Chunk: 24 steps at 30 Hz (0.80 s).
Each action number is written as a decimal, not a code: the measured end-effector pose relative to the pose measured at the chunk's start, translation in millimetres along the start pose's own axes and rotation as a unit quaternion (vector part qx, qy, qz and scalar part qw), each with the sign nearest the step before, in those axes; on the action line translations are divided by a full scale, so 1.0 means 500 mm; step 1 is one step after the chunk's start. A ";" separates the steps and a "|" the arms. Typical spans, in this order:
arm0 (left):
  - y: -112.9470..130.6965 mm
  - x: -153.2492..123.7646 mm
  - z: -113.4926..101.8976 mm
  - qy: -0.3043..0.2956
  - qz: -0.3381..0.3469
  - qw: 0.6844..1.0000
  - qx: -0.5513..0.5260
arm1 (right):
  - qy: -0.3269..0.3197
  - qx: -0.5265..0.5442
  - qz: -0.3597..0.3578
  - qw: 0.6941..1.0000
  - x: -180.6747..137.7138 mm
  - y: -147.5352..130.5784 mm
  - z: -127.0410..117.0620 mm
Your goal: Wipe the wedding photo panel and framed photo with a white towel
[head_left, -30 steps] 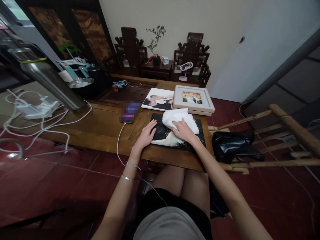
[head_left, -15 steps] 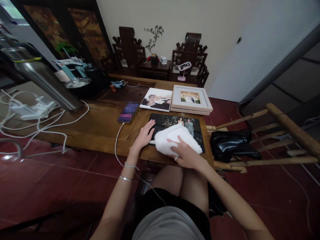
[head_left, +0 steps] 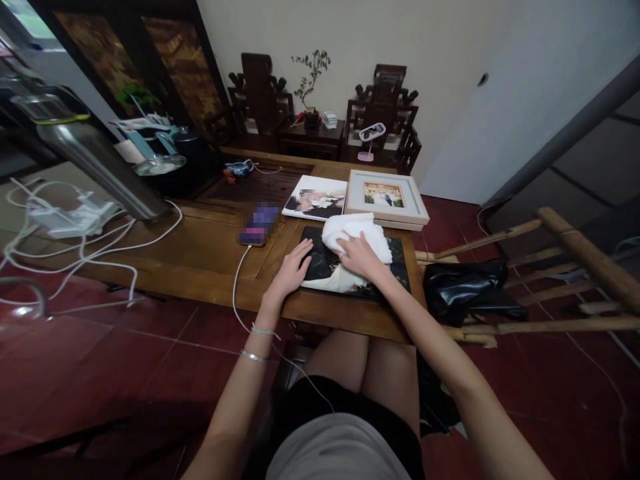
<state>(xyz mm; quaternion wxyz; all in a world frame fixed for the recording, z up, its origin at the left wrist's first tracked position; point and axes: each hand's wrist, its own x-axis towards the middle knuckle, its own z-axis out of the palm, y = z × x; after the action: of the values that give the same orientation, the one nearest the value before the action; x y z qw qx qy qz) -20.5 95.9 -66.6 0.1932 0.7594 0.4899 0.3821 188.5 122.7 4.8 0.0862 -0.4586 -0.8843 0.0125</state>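
A dark wedding photo panel [head_left: 327,267] lies flat near the front edge of the wooden table. My left hand [head_left: 293,267] rests on its left edge, fingers stretched out and holding nothing. On the far part of the panel is a folded white towel [head_left: 375,237], under my right hand [head_left: 361,257], which grips and presses it down. The towel hides the couple in the picture; the pale train of a dress shows below it. Just behind the panel lie a white-edged photo print [head_left: 315,200] and a framed wedding photo [head_left: 415,203] on top of a similar frame.
A phone [head_left: 259,225] on a white charging cable lies left of the panel. Farther left are a steel flask [head_left: 100,160] and a white power strip [head_left: 75,217] with tangled cords. A bamboo chair [head_left: 500,233] holding a black bag [head_left: 465,287] stands at the right.
My right hand has pushed the towel away from me to the panel's far edge, covering the couple and uncovering the dress at the near side. My left hand stays on the panel.
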 end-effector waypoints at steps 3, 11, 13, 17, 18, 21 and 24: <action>0.001 0.000 0.001 0.001 0.002 1.000 -0.004 | -0.008 -0.004 -0.038 0.999 -0.042 -0.034 0.005; 0.011 0.000 -0.003 0.006 -0.006 1.000 -0.007 | -0.106 0.081 -0.174 0.976 -0.208 -0.111 -0.021; 0.013 -0.001 -0.004 0.010 -0.004 1.000 -0.008 | -0.129 0.099 -0.197 0.967 -0.233 -0.109 -0.029; 0.012 -0.002 -0.004 0.011 -0.002 1.000 -0.011 | -0.111 0.128 -0.186 0.968 -0.246 -0.078 -0.036; 0.011 -0.002 -0.003 0.010 -0.002 1.000 -0.011 | -0.094 0.131 -0.172 0.972 -0.241 -0.067 -0.036; 0.008 -0.002 -0.001 0.009 -0.004 1.000 -0.012 | -0.039 0.123 -0.120 0.984 -0.209 -0.040 -0.030; 0.009 -0.001 -0.001 0.006 -0.007 1.000 -0.012 | -0.007 0.088 -0.060 0.994 -0.155 -0.019 -0.021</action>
<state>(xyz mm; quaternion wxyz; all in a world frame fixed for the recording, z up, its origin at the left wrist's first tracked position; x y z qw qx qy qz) -18.3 93.4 -63.6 0.2019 0.7512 0.4920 0.3909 226.1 53.4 5.3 0.1211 -0.3955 -0.9062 0.0885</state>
